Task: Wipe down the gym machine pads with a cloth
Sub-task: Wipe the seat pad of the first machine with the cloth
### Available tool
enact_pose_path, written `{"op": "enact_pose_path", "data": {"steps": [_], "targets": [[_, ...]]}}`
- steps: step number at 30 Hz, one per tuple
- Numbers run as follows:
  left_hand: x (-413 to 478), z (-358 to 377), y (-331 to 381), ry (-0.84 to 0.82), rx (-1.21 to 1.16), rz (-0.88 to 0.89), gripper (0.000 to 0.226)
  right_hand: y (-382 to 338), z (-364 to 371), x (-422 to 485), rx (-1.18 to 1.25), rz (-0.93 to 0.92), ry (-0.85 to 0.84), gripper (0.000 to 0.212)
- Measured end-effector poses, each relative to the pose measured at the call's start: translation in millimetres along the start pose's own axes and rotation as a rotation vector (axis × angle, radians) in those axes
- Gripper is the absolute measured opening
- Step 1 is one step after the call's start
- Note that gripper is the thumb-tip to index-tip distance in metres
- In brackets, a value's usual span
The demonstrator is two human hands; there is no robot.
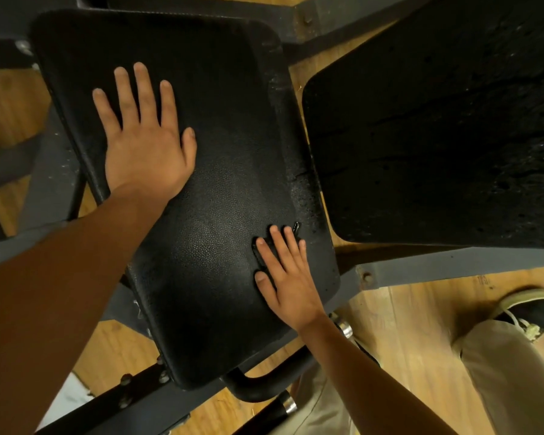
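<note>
Fingers (291, 243) of your right hand (291, 284) lie straight, pressing what looks like a dark cloth (296, 228) onto the near pad (208, 215) by its right edge. Your left hand (145, 146) rests spread flat, bracing. Press evenly and sweep in overlapping strokes.

A gym: black padded machine seats (201, 183) on grey steel frame (453, 265); wooden floor (415, 309).
</note>
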State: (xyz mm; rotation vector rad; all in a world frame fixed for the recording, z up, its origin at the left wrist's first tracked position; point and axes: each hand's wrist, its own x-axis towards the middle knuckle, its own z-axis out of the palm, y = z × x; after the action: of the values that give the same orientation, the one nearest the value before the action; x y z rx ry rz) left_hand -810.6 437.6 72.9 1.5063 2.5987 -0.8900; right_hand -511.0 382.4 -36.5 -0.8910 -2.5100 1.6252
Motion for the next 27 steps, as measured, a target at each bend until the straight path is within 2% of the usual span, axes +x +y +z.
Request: {"op": "enact_pose_path", "data": {"steps": [10,21,27], "targets": [[1.7,-4.4,4.1,-0.07,0.029,-0.03,0.069,-18.3,-40.0,147.5,0.06,0.099,0.083,0.055],[6.3,-2.7,6.2,-0.13,0.063,-0.062,0.073,-32.3,-85.5,293.6,0.011,-0.027,0.091,0.055],[6.7,-2.7,5.6,-0.13,0.065,-0.046,0.072,-36.1,-92.8,331.4,0.053,0.003,0.124,0.055]]}}
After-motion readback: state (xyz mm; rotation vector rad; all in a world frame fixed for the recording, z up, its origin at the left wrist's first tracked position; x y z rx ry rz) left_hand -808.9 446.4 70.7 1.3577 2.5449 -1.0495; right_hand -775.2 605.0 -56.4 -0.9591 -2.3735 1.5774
